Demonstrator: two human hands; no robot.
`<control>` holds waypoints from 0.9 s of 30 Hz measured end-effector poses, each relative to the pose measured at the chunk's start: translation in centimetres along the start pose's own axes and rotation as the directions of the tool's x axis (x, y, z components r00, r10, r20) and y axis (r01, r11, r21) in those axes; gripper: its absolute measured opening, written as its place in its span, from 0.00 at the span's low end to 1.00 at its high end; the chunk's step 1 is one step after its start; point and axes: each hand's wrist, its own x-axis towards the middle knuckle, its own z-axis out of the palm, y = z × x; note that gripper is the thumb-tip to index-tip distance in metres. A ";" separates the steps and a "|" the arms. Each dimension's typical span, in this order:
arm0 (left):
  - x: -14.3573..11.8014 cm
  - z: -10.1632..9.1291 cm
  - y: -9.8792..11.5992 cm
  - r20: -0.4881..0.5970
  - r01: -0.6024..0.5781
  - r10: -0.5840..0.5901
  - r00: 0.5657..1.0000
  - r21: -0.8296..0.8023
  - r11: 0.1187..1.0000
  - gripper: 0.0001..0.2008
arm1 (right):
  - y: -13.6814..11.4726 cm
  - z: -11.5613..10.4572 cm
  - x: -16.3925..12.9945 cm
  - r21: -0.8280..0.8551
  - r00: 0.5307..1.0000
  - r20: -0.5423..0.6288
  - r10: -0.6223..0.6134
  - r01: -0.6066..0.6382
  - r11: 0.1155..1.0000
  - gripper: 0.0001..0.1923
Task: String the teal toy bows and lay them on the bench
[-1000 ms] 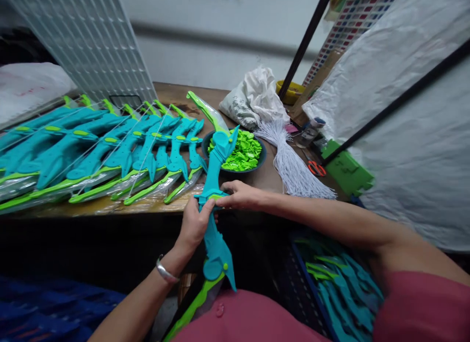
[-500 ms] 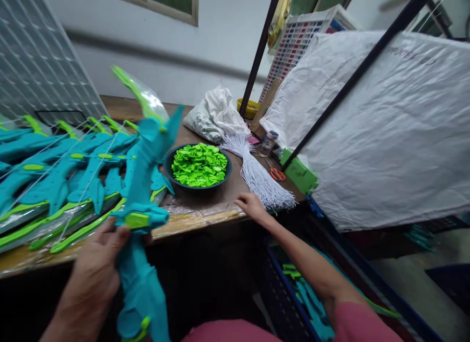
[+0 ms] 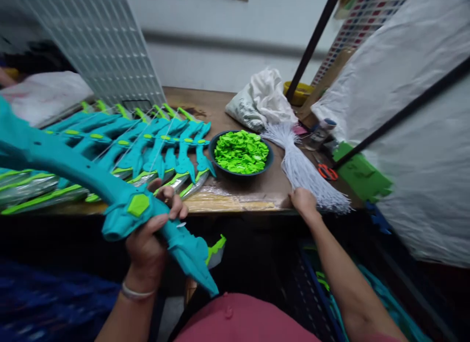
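left hand (image 3: 149, 236): closed round the grip of a teal toy bow (image 3: 110, 195), fingers wrapped, thumb side up; bow held off the bench, tilted, far limb running out past the left edge
bow detail: green hex cap (image 3: 138, 205) on the grip, just above the hand; green tip (image 3: 216, 245) at the near end
right hand (image 3: 303, 201): at the bench (image 3: 235, 197) front edge, fingers curled onto the near end of the white string bundle (image 3: 304, 173); whether it has pinched a string, cannot tell
bench stock: row of finished bows (image 3: 147, 146) in clear sleeves, lying side by side, left of the bowl
bowl (image 3: 241, 153): dark, full of green caps, between bows and strings
other: white bag (image 3: 262, 99) behind bowl; orange scissors (image 3: 327, 172) right of strings; crate with more teal parts by the right arm, low
step (judged): bow in hand, cap on, string being fetched
next move needs: one string parted from the bundle, bow kept steady in the left hand so an end can meet a limb tip
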 end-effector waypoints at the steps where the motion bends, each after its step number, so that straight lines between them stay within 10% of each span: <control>1: -0.2 -0.2 0.0 0.004 -0.006 0.006 1.000 0.006 1.000 0.24 | 0.0 -0.1 0.3 -0.006 0.999 0.030 0.023 -0.022 1.000 0.16; 10: -2.0 -0.9 2.4 0.055 -0.147 0.147 0.988 -0.003 0.989 0.22 | -1.3 -1.0 -0.7 0.045 0.995 0.086 0.047 -0.051 0.998 0.18; 17: -3.9 -3.5 -0.9 0.057 0.118 -0.129 0.990 0.171 0.978 0.05 | -5.5 -3.4 -4.7 0.390 0.969 0.103 -0.223 0.167 0.906 0.10; 21: -6.6 -4.0 -5.6 0.007 0.338 -0.357 0.934 0.303 0.891 0.11 | -10.1 -3.4 -13.2 0.634 0.846 0.064 -0.530 0.376 0.676 0.09; 27: -7.8 -3.7 -8.3 -0.004 0.449 -0.456 0.890 0.180 0.875 0.12 | -11.6 -1.8 -22.6 0.844 0.500 0.087 -0.862 0.423 0.331 0.05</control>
